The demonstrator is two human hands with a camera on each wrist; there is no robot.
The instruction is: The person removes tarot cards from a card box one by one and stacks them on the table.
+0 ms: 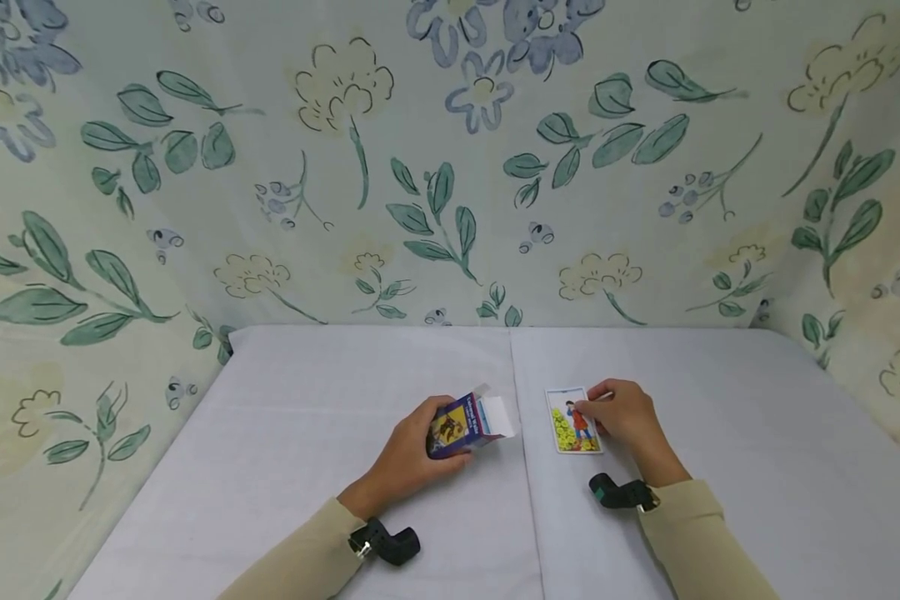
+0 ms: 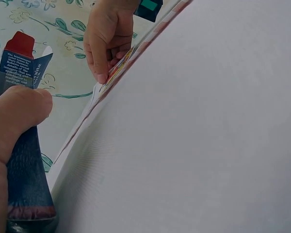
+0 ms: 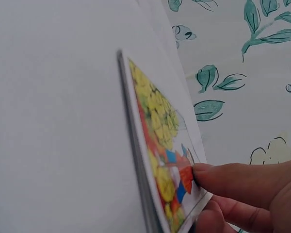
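My left hand grips a small dark blue card box, thumb on one side and fingers round the other. Its end flap stands folded out, toward the right. In the left wrist view, the thumb lies across the blue side of the box, below a red tab. Over the white cloth to the right, my right hand pinches the right edge of an illustrated tarot card. The right wrist view has the thumb on the picture and curled fingers under the edge; a dark band runs along the card's left side.
A white cloth with a crease down its middle covers the table. Patterned floral fabric hangs behind and at both sides. Black wrist cameras are strapped at the cuffs of the beige sleeves.
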